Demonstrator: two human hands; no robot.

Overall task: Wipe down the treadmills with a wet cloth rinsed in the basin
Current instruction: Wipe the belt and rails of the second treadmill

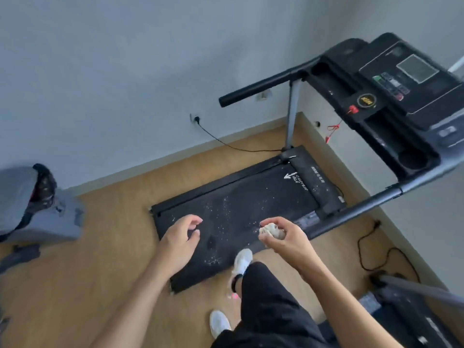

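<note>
A black treadmill stands in the room's corner; its belt [238, 209] is speckled with white spots and its console [391, 81] rises at the upper right. My right hand [283, 237] grips a balled-up pale cloth [270, 229] above the belt's near right side. Empty, my left hand [183, 237] hovers over the belt's near left part with its fingers loosely curled. One white shoe [242, 262] rests on the belt's rear edge. No basin is in view.
A grey bag or case [37, 204] sits on the wooden floor at the left. A power cable [226, 144] runs from a wall socket to the treadmill. Another cable [371, 252] lies coiled at the right, beside a second machine's frame [411, 290].
</note>
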